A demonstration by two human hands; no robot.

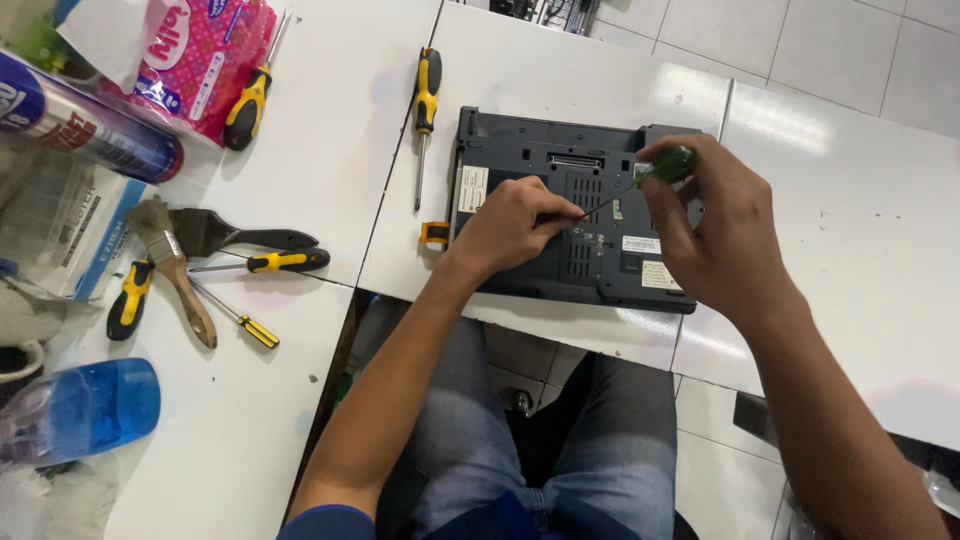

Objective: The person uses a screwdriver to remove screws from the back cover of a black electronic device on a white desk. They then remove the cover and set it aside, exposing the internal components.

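A: Far left: blue plastic bottle [85, 408] lying on its side on the white table [300, 130], wooden-handled paintbrush [175, 262] above it, bristles pointing up-left. Four yellow-and-black screwdrivers scattered about, one [263, 262] lying nearly level just beside the brush.

B: And toward the middle?

A: Another yellow-and-black screwdriver [427, 110] lying upright along the table seam, tip pointing down, just left of the dark grey laptop turned underside up [520, 160].

B: Left hand [510, 225]?

A: Resting on the laptop's underside, fingers curled narrow, fingertips pinched at the thin metal shaft of the green-handled screwdriver [640, 185].

B: Long axis of that driver?

A: Slanted: handle up-right, tip down-left, meeting the laptop near the vent grille at its centre.

B: Right hand [715, 235]?

A: Closed around the green handle, thumb and fingers wrapped, above the laptop's right part.
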